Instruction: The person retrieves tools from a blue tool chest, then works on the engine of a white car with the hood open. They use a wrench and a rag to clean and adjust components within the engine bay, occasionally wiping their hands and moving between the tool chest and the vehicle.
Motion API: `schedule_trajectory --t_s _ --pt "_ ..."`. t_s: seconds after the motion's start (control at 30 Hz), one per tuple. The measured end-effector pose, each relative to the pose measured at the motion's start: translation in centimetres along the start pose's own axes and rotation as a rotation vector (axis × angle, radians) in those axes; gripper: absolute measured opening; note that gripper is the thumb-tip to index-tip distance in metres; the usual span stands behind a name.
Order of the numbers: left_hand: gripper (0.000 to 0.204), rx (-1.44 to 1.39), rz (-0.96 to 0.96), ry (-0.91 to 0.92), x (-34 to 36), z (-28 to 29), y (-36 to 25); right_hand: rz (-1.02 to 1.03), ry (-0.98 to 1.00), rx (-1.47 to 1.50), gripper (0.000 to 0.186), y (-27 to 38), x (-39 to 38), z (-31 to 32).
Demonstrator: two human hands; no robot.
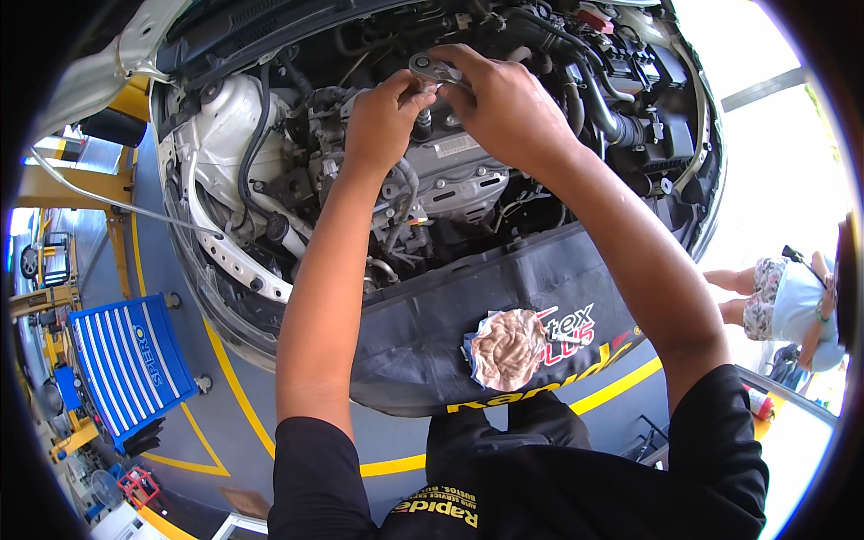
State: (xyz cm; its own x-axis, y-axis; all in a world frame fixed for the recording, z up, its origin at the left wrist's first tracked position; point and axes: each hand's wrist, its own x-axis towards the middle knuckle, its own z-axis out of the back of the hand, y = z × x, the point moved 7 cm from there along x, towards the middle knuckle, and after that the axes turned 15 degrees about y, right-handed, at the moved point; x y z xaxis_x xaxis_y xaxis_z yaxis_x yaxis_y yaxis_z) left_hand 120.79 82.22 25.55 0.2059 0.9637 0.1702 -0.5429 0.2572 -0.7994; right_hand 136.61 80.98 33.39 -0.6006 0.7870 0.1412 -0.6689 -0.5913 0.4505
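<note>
Over the car engine (459,148), both of my hands are at a metal ratchet wrench (424,65). My right hand (508,103) is closed around its handle, coming in from the right. Beneath the ratchet's round head, the fingers of my left hand (380,126) pinch the shaft of what looks like a socket extension (423,121). That shaft runs down toward the top of the engine; its lower end is hard to make out. A crumpled, stained cloth (508,349) rests on the black fender cover (414,346) draped over the car's front edge.
Hoses and a black air intake pipe (621,129) lie right of the engine, with the battery (630,67) behind. A prop rod (117,205) slants in at the left. A blue tool cabinet (135,369) stands on the floor there. Another person (783,297) is at the far right.
</note>
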Motion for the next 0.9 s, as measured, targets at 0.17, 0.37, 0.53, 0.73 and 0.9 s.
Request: schedule_trajectory --t_s 0.17,0.37,0.53,0.73,0.9 --pt "0.018 0.012 0.041 0.002 -0.7 0.5 -0.1 0.0 -0.004 0.053 0.041 0.4 0.0 -0.2" --pt "0.02 0.108 -0.005 -0.086 -1.2 0.1 -0.5 -0.101 0.054 0.15 0.043 0.1 -0.3 -1.3" --pt "0.018 0.311 -0.049 -0.065 -0.2 -0.7 0.4 -0.308 0.231 0.752 0.044 -1.6 -0.7 -3.8" --pt "0.02 0.406 -0.001 -0.036 -1.2 -1.6 2.6 -0.335 0.235 1.087 0.043 -1.7 -1.4 -9.0" --pt "0.045 0.373 -0.082 -0.04 -1.2 -1.8 2.4 -0.449 0.157 1.131 0.04 -4.6 -1.8 -12.3"
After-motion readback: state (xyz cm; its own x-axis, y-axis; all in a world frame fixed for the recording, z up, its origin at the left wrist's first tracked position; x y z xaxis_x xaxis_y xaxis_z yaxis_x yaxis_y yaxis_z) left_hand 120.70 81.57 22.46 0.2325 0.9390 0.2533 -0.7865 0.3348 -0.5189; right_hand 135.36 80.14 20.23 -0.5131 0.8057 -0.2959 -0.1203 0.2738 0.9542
